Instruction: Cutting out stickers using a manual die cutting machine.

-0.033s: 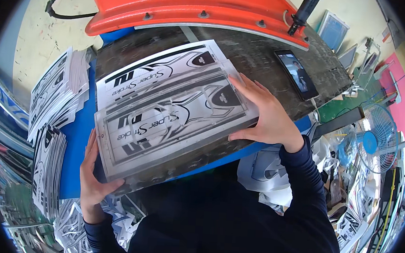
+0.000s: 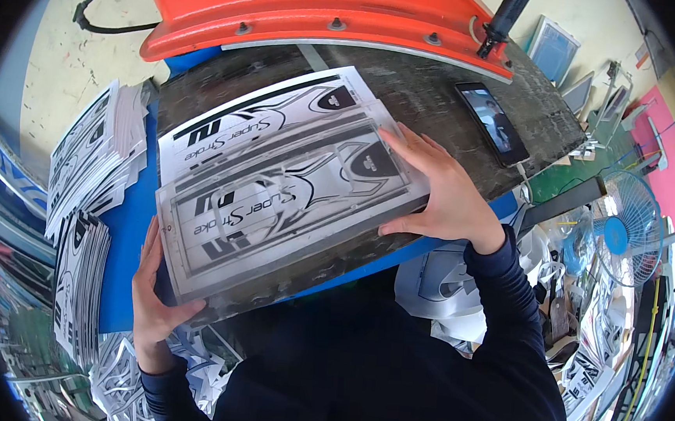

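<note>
A clear cutting die point(image 2: 304, 239), a see-through rectangular plate with dark raised lines, lies tilted over printed sheets point(image 2: 271, 96) on the dark work surface. Black and grey graphics show through it. The sheets stick out beyond its far edge. My left hand point(image 2: 157, 300) grips the die's near left corner, fingers along its left side and thumb at the near edge. At the right end, my right hand point(image 2: 452, 195) clasps it, with fingers by the far corner and thumb by the near one. The fingertips of both hands are partly hidden.
A red press beam point(image 2: 335, 22) spans the far side. Stacks of printed sheets point(image 2: 92, 139) stand at left on a blue board point(image 2: 122, 242). To the right lies a phone point(image 2: 492, 123) with its screen lit. Beyond are a blue fan point(image 2: 626, 231) and paper scraps point(image 2: 138, 380).
</note>
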Demonstrator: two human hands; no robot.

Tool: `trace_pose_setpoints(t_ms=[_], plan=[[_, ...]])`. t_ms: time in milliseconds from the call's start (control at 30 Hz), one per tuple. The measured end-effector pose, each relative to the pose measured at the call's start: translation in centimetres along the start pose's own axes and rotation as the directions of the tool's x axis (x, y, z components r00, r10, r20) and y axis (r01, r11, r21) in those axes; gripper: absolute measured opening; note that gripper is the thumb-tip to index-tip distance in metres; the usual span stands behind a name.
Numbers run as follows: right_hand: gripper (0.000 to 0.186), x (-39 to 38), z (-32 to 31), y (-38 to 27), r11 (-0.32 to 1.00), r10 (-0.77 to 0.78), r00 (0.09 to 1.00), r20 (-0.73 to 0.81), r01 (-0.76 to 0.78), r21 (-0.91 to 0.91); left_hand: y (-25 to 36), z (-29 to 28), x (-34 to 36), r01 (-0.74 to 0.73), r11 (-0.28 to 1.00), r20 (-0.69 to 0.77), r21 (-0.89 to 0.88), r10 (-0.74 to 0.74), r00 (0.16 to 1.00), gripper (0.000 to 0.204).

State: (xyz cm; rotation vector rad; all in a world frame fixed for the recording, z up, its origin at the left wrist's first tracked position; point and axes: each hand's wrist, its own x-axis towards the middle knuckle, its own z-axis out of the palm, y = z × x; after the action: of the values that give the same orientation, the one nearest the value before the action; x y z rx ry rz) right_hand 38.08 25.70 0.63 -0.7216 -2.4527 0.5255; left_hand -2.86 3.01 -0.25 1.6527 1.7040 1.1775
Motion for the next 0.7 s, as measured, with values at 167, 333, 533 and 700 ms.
trace_pose_setpoints(t_ms=[167,333,533,700], plan=[[0.122,-0.22,0.04,0.05,0.999,-0.017,1.000,-0.012,0.017,-0.031,0.49,0.57,-0.01,0.035,0.992,-0.014,-0.125,-0.037,0.999,0.122],[0.121,-0.13,0.17,0.16,1.000,-0.024,0.999,-0.022,0.023,-0.022,0.64,0.44,-0.09,0.035,0.990,0.003,-0.133,-0.035,0.999,0.124],[0.121,0.04,0.03,0.41,1.000,-0.023,1.000,-0.009,0.023,-0.014,0.38,0.39,-0.24,0.038,0.992,0.001,-0.117,-0.038,0.999,0.125],[0.122,0.01,0.08,0.29,1.000,-0.007,1.000,-0.012,0.007,-0.018,0.13,0.14,-0.19,0.020,0.998,0.015,-0.068,-0.019,1.000,0.126]])
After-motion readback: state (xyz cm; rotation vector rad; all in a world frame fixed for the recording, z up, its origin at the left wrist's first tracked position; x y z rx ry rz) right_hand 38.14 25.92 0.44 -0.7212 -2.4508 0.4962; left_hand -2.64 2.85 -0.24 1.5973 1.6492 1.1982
